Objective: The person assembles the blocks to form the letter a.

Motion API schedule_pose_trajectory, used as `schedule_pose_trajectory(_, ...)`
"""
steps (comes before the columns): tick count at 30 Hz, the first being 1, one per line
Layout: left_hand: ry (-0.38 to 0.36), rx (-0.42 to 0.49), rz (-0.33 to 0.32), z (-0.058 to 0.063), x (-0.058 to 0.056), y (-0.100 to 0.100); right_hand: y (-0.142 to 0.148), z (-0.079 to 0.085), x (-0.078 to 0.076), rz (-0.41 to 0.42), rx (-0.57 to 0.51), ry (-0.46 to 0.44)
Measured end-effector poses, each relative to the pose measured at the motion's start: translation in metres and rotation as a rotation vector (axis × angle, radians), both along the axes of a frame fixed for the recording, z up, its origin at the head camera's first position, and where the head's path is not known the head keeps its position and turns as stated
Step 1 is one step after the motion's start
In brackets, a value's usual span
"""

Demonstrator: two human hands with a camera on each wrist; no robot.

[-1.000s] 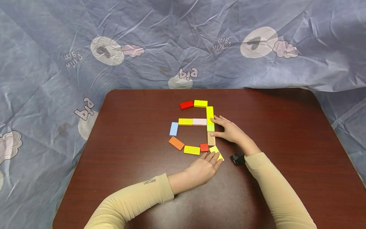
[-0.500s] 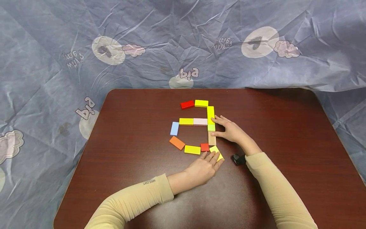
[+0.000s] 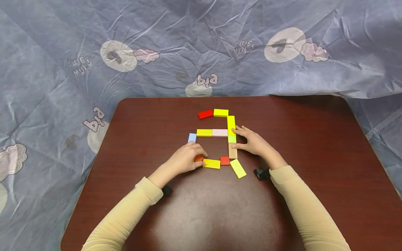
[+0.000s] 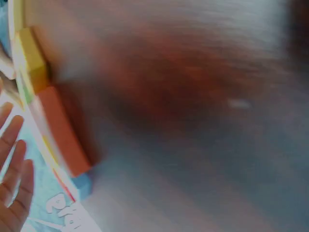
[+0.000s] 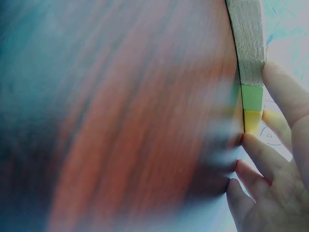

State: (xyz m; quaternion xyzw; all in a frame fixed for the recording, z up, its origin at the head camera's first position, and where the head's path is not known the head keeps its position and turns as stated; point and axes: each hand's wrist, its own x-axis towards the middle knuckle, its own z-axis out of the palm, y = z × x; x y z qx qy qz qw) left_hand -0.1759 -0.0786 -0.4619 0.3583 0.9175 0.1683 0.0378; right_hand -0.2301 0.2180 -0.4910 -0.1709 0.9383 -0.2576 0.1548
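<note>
My left hand (image 3: 183, 158) hovers over the orange block (image 3: 198, 158), covering most of it, with the blue block (image 3: 192, 137) partly hidden behind. In the left wrist view its fingers are spread apart, beside the orange block (image 4: 63, 133). The thumb is at the end of a yellow block (image 3: 211, 164); a small red block (image 3: 224, 160) follows. A pale yellow block (image 3: 238, 168) lies slanted, untouched. My right hand (image 3: 253, 142) rests along the upright column: thumb at the bare wood block (image 3: 232, 151), a finger at the yellow block (image 3: 231, 122), a lime block (image 3: 231, 139) between.
A red block (image 3: 205, 114) and a yellow block (image 3: 221, 113) form the top row. Below them, a yellow block (image 3: 204, 132) and a pink block (image 3: 220, 132) join the column. A grey-blue printed cloth (image 3: 176, 31) hangs behind the dark wooden table (image 3: 141, 122).
My left hand has left the pale yellow block and moved left to the orange block. The pale yellow block lies uncovered. My right hand stays where it was at the column.
</note>
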Motion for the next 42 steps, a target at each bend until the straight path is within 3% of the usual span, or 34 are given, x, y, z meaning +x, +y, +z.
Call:
schedule_pose_trajectory(4,0.022,0.023,-0.043,-0.01,-0.002,-0.003,0.0,0.0,0.0,0.004,0.0,0.0)
schedule_pose_trajectory(10,0.075,-0.041,-0.036,-0.017,-0.001,0.003,0.0,0.0,0.001,0.004,0.0,0.002)
schedule_pose_trajectory(15,0.07,-0.075,-0.016,-0.018,0.0,0.006,0.0,0.0,0.002,0.002,0.001,0.004)
schedule_pose_trajectory(33,0.082,-0.036,0.001,-0.021,0.002,0.005,-0.001,0.0,0.002,0.003,-0.002,0.01)
schedule_pose_trajectory(37,0.061,-0.011,-0.014,-0.022,0.0,0.003,-0.001,0.0,0.002,0.001,0.003,0.009)
schedule_pose_trajectory(42,-0.019,0.045,-0.002,-0.018,-0.006,-0.011,-0.002,0.0,0.001,-0.001,0.009,0.006)
